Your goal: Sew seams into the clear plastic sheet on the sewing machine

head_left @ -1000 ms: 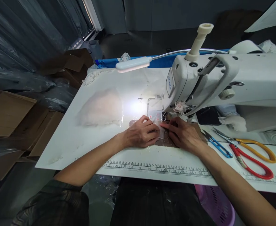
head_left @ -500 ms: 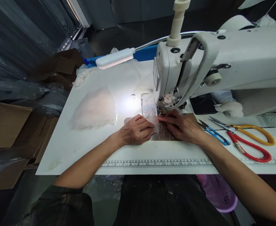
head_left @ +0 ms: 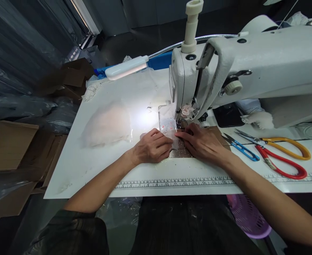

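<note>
A small piece of sheer white fabric [head_left: 175, 142] lies at the needle area of a white sewing machine [head_left: 181, 78]. My left hand [head_left: 154, 146] is closed with its fingertips on the fabric's left edge. From the right, my right hand [head_left: 202, 142] holds the fabric's other edge, thumb tucked in and index finger reaching across it. Its fingertips are close to the presser foot [head_left: 178, 123], and the exact pinch is partly hidden. Small reddish marks show through the sheer cloth. Beneath the hands is a brown plate [head_left: 181, 153].
Blue thread snips [head_left: 243, 150] and large scissors [head_left: 283, 161] with red and orange handles lie right of my right hand. A pale sheer fabric pile [head_left: 106, 125] sits left. A lamp [head_left: 126, 67] hangs above the table; a printed ruler [head_left: 169, 183] runs along its front edge.
My right hand has shifted slightly left, its index finger now further over the fabric. My left hand stays nearly in place. The camera view has moved a little.
</note>
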Tool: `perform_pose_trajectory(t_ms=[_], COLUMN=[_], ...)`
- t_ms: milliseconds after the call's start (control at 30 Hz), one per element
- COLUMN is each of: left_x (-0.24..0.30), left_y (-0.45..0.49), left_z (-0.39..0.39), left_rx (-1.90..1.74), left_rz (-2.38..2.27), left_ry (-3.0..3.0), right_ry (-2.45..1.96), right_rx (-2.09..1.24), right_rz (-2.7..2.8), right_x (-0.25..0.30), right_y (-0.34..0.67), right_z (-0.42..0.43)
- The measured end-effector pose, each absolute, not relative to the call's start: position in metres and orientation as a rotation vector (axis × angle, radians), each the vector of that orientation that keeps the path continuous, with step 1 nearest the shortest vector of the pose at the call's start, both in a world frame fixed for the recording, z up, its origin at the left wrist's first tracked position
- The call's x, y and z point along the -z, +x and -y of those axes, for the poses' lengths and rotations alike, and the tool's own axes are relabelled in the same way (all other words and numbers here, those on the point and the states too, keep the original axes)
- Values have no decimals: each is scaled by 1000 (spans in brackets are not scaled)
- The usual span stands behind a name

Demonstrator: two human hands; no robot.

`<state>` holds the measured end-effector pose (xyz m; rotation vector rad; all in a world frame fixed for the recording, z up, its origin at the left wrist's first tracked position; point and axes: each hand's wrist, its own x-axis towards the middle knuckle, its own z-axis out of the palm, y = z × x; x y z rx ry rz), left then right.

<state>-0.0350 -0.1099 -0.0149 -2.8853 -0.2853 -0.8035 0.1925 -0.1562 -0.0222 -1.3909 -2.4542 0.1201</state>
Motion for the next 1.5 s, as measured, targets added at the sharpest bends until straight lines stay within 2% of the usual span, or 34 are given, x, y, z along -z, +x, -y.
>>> perform_pose_trajectory(t_ms=[167, 433, 867, 1500], left_x=[18, 19, 18, 18], left_y=[-35, -36, -34, -36], left_z=[110, 112, 110, 109], left_rx=[840, 864, 852, 847], left_rz=[305, 300, 288, 301], left_ry=[-2899, -2900, -2912, -2913], right_ry=[-1401, -1284, -1233, -1257], right_rx=[-99, -329, -285, -389], right_rz=[2466, 2293, 2293, 2264], right_x=[23, 35, 36, 29], right_y=[191, 203, 202, 204], right_z=[157, 157, 156, 159])
